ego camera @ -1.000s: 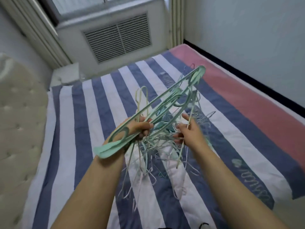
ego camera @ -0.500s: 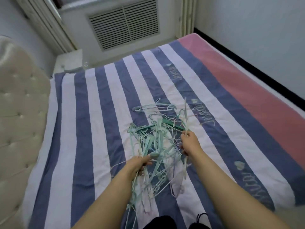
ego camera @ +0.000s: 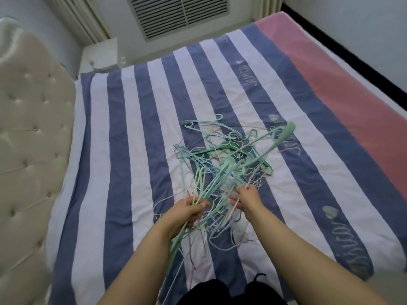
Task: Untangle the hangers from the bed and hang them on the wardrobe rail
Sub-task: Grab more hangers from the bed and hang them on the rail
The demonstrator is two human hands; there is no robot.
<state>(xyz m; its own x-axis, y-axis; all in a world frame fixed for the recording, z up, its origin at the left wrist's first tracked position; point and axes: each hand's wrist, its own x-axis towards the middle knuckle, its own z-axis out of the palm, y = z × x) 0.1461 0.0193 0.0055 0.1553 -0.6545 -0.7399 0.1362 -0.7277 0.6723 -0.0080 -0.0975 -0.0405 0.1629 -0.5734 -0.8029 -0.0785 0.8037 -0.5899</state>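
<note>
A tangled heap of thin hangers (ego camera: 229,159), mint green, white and pale pink, lies on the blue-and-white striped bed cover (ego camera: 136,150). My left hand (ego camera: 187,213) grips several green and white hangers at the near left of the heap. My right hand (ego camera: 247,198) pinches thin pale hanger wires at the near right. One thick mint hanger (ego camera: 284,134) sticks up toward the far right of the heap. The wardrobe rail is not in view.
A cream tufted headboard (ego camera: 28,128) runs along the left. A white bedside table (ego camera: 99,53) and a louvred vent panel (ego camera: 180,14) stand beyond the bed. A pink band of cover (ego camera: 343,91) lies right, by the grey wall.
The bundle held high a second ago came down onto the bed. Both hands now hold the near side of the heap, and the view has tilted downward.
</note>
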